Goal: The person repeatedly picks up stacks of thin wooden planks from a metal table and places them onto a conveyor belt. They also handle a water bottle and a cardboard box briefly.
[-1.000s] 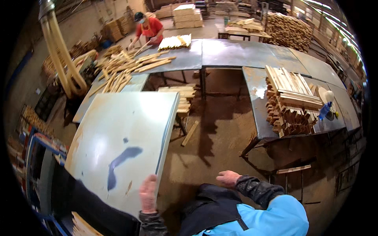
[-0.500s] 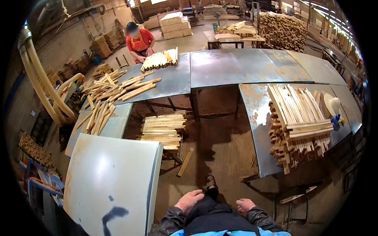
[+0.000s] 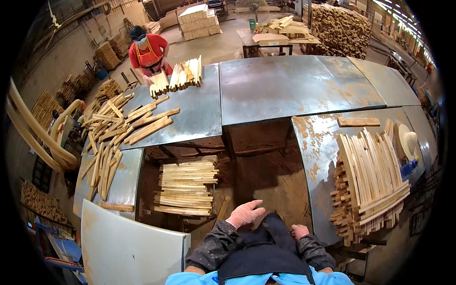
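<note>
My left hand [image 3: 245, 213], in a pinkish work glove, is held out in front of my dark apron [image 3: 266, 254]. Its fingers are stretched and apart, with nothing in them. Low at my other side hangs my right hand [image 3: 299, 231], gloved alike; its fingers are loosely bent and partly hidden, and no object shows in it. Ahead to the left, a stack of wooden strips [image 3: 186, 185] sits low between the tables. Nearest my right hand is the right-hand metal table [image 3: 318, 190], bearing a large pile of wooden strips [image 3: 370, 175].
A pale panel [image 3: 133, 247] stands close on my left. Loose strips [image 3: 147, 126] lie scattered on the far left metal table [image 3: 199, 118]. Behind it, a co-worker in red [image 3: 151, 52] handles bundled strips [image 3: 186, 74]. A hat [image 3: 407, 141] and a blue bottle [image 3: 408, 168] are at the right.
I have moved forward, so the tables and low stack are nearer. My left hand has risen and reaches further out. The co-worker has parted some strips from the bundle.
</note>
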Tool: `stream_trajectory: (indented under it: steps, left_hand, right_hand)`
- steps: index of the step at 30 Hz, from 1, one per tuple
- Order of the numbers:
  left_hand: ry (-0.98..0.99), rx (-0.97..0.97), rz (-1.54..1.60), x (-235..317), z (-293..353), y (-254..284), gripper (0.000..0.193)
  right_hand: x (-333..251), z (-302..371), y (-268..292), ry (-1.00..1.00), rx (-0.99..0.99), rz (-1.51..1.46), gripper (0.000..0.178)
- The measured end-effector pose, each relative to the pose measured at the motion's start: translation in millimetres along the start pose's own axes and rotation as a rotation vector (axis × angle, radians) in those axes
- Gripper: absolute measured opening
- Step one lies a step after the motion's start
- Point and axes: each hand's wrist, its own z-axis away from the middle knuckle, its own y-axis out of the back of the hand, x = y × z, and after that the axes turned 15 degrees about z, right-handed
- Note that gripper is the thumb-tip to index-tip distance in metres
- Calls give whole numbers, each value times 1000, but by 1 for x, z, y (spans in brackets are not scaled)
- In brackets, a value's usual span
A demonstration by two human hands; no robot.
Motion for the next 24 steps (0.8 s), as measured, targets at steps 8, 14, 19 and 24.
stream_trajectory:
  steps: [8, 14, 19, 24]
  left_hand:
    - [236, 71, 105, -40, -112, 85, 73]
    - [249, 214, 237, -6, -185, 143, 72]
    - [201, 305, 355, 7, -259, 174, 70]
    - [189, 228, 406, 4, -330, 194, 69]
  right_hand:
    - [-185, -118, 22, -49, -141, -344, 20]
    - [-352, -201, 47, 203, -193, -272, 23]
    - [-474, -222, 60, 219, -335, -249, 24]
    - [-562, -220, 50, 197, -517, -309, 65]
